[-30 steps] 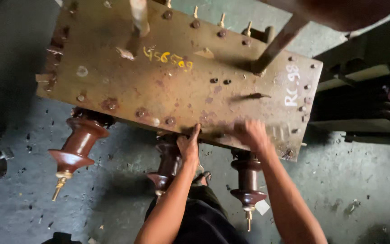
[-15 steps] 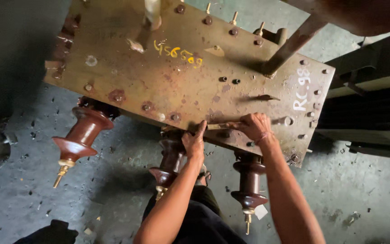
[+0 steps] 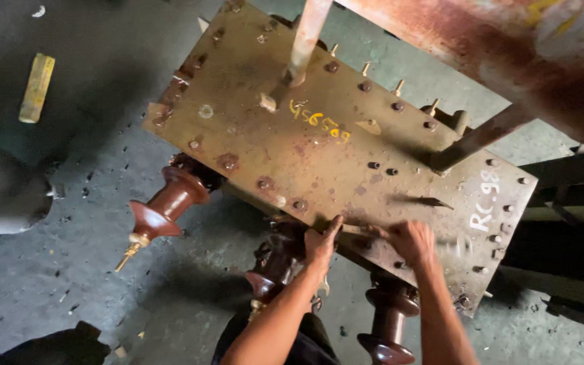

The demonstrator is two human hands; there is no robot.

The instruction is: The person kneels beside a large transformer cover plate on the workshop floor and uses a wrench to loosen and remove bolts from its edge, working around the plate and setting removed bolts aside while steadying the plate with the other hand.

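Left hand (image 3: pixel 320 245) presses, fingers together, on a heavy rigid steel cover plate (image 3: pixel 292 155); right hand (image 3: pixel 410 240) clamps a thin tool (image 3: pixel 359 230) above fragile porcelain bushings (image 3: pixel 163 209).

One camera only — it sits on the person's head and looks almost straight down, quite close, at the big rusty metal plate (image 3: pixel 346 155) and the floor (image 3: pixel 55 257).

The right hand (image 3: pixel 410 240) is smeared by motion — its fingers cannot be told apart, nor whether they grip anything. A thin tool (image 3: pixel 354 230) between it and the left hand (image 3: pixel 321 243) is too small and blurred to tell its kind. The middle insulator (image 3: pixel 275 263) is partly hidden behind the left forearm, and the lower insulator (image 3: pixel 388 324) is cut off by the bottom edge.
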